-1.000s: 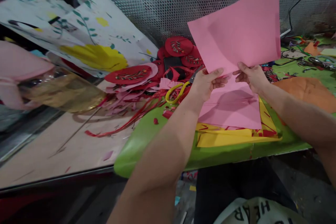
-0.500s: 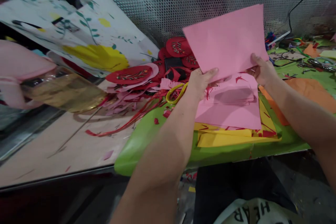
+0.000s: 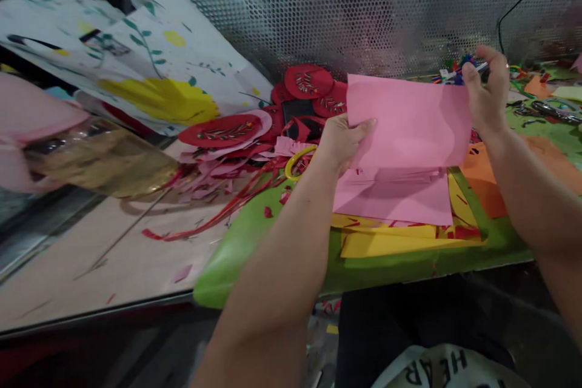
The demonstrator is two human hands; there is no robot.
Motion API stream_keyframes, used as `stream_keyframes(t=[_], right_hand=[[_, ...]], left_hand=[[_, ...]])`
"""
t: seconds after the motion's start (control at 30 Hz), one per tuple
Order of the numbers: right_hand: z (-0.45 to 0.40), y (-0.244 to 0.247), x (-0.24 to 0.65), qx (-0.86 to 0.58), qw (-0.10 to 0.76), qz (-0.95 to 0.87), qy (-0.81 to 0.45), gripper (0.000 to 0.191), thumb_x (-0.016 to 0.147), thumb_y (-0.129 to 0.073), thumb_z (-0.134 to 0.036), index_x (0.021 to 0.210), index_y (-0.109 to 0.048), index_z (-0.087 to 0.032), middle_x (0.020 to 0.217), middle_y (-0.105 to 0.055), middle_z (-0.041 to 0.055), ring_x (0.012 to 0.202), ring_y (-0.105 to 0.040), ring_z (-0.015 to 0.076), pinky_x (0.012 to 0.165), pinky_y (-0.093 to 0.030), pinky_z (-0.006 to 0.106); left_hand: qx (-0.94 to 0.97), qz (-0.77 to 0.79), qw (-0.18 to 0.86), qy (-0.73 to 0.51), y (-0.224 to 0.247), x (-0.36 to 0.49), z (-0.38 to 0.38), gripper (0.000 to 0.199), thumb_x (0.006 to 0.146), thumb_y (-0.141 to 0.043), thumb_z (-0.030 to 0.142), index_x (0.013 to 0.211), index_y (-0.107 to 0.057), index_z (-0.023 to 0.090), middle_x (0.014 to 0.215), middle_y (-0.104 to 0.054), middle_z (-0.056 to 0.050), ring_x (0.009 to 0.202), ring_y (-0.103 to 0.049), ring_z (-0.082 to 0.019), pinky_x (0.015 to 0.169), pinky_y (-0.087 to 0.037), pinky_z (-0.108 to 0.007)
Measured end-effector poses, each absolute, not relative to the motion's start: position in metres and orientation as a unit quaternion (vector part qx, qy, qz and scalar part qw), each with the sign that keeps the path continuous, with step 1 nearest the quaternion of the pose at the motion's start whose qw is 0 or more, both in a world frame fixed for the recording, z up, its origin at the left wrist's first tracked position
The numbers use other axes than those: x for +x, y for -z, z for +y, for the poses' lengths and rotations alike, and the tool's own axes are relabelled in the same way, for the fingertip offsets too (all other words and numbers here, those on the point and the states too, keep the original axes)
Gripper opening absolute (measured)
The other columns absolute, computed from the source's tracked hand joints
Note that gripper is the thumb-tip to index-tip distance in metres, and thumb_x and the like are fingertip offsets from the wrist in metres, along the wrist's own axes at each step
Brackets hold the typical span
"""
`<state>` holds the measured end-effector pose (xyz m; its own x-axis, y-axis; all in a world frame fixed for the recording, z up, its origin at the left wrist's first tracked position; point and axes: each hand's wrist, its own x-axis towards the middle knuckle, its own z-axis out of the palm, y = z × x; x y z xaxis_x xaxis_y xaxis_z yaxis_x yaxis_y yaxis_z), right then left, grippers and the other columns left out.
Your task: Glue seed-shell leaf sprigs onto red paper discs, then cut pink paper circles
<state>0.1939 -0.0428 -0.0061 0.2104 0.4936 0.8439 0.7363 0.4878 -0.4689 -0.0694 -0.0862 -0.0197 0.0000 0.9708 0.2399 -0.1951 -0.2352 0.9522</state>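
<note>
My left hand [image 3: 342,140] is closed on the left edge of a pink paper sheet [image 3: 409,121], thumb on its face. The sheet is held up, tilted, over a stack of pink paper [image 3: 391,203]. At the sheet's right edge is my right hand [image 3: 490,94], raised with thumb and fingers apart; whether it touches the edge I cannot tell. Yellow paper [image 3: 386,245] lies beneath the pink stack. Just left of my left hand are yellow-handled scissors [image 3: 291,168], their blades hidden.
Red discs with leafy decoration [image 3: 309,80] and pink cuttings pile up at the back left. A floral paper bag [image 3: 159,60] leans against the perforated metal panel [image 3: 386,18]. Orange paper [image 3: 486,179] lies right on the green table cover [image 3: 254,230]. A gold bag [image 3: 104,157] stands far left.
The pink sheet has come down and levelled out. My right hand has moved from its lower edge up to the right side, with its fingers spread. My left hand keeps its hold.
</note>
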Motion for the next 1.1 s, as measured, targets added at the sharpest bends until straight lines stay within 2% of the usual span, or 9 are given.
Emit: stream_keyframes(t=[0.03,0.13,0.23,0.33,0.47,0.57,0.67,0.97,1.1], right_hand=[[-0.053,0.000,0.188,-0.487,0.580,-0.641,0.125,0.032,0.091,-0.054,-0.043,0.108,-0.061,-0.017,0.120,-0.062,0.0173,0.119,-0.051,0.0252,0.105,-0.033,0.046],[-0.078,-0.010,0.164,-0.486,0.483,-0.717,0.125,0.025,0.088,-0.059,-0.045,0.094,-0.068,-0.022,0.100,-0.069,0.0102,0.116,-0.054,0.0294,0.111,-0.013,0.058],[-0.086,-0.009,0.149,-0.470,0.436,-0.765,0.066,0.024,0.085,-0.062,-0.046,0.080,-0.067,-0.023,0.077,-0.065,0.0045,0.094,-0.060,0.0252,0.103,-0.030,0.050],[-0.086,-0.008,0.147,-0.464,0.443,-0.767,0.009,0.029,0.084,-0.061,-0.047,0.072,-0.064,-0.021,0.063,-0.056,0.0008,0.075,-0.058,0.0191,0.080,-0.041,0.037],[-0.088,-0.008,0.146,-0.439,0.419,-0.795,-0.006,0.029,0.087,-0.056,-0.043,0.070,-0.063,-0.020,0.065,-0.057,-0.0004,0.066,-0.052,0.0136,0.065,-0.036,0.029],[-0.091,-0.006,0.142,-0.425,0.400,-0.811,-0.022,0.028,0.087,-0.058,-0.041,0.070,-0.063,-0.019,0.066,-0.058,-0.0003,0.064,-0.052,0.0128,0.065,-0.036,0.029],[-0.093,-0.005,0.140,-0.430,0.403,-0.807,-0.033,0.028,0.087,-0.059,-0.041,0.071,-0.064,-0.020,0.067,-0.060,0.0005,0.065,-0.054,0.0135,0.066,-0.038,0.029],[-0.093,-0.006,0.142,-0.416,0.415,-0.809,-0.012,0.036,0.089,-0.053,-0.050,0.071,-0.064,-0.021,0.066,-0.061,0.0009,0.063,-0.053,0.0134,0.062,-0.035,0.028],[-0.094,-0.006,0.141,-0.428,0.411,-0.804,-0.017,0.036,0.089,-0.053,-0.051,0.071,-0.064,-0.021,0.065,-0.060,0.0006,0.065,-0.055,0.0144,0.065,-0.038,0.029]], left_hand=[[0.523,0.386,0.487,-0.583,0.019,-0.068,-0.089,0.020,0.058,-0.079,0.022,0.076,-0.074,0.015,0.076,-0.073,-0.004,0.068,-0.068,-0.018,0.068,-0.058,-0.033],[0.547,0.395,0.483,-0.558,0.016,-0.064,-0.097,0.019,0.058,-0.079,0.023,0.075,-0.075,0.016,0.076,-0.073,-0.004,0.066,-0.066,-0.017,0.064,-0.057,-0.031],[0.561,0.389,0.480,-0.551,0.014,-0.062,-0.102,0.022,0.057,-0.082,0.024,0.076,-0.075,0.015,0.079,-0.073,-0.005,0.069,-0.066,-0.018,0.067,-0.056,-0.032],[0.573,0.391,0.474,-0.542,0.012,-0.061,-0.103,0.024,0.059,-0.083,0.028,0.076,-0.074,0.014,0.078,-0.072,-0.005,0.069,-0.066,-0.018,0.065,-0.054,-0.031],[0.564,0.370,0.433,-0.598,0.007,-0.061,-0.103,0.022,0.068,-0.079,0.036,0.080,-0.073,0.019,0.077,-0.071,-0.002,0.077,-0.066,-0.018,0.066,-0.053,-0.026],[0.531,0.354,0.382,-0.668,0.003,-0.063,-0.102,0.016,0.071,-0.078,0.034,0.078,-0.071,0.021,0.081,-0.071,-0.001,0.090,-0.067,-0.018,0.075,-0.053,-0.025],[0.507,0.373,0.380,-0.678,0.001,-0.065,-0.100,0.015,0.071,-0.079,0.031,0.075,-0.070,0.020,0.081,-0.069,-0.001,0.095,-0.066,-0.019,0.079,-0.052,-0.026],[0.531,0.392,0.338,-0.670,0.004,-0.067,-0.098,0.028,0.074,-0.077,0.036,0.060,-0.060,0.020,0.056,-0.050,0.004,0.068,-0.058,-0.013,0.063,-0.046,-0.023],[0.531,0.398,0.324,-0.674,0.002,-0.067,-0.099,0.031,0.074,-0.077,0.036,0.057,-0.057,0.020,0.054,-0.047,0.004,0.065,-0.056,-0.012,0.062,-0.046,-0.021]])
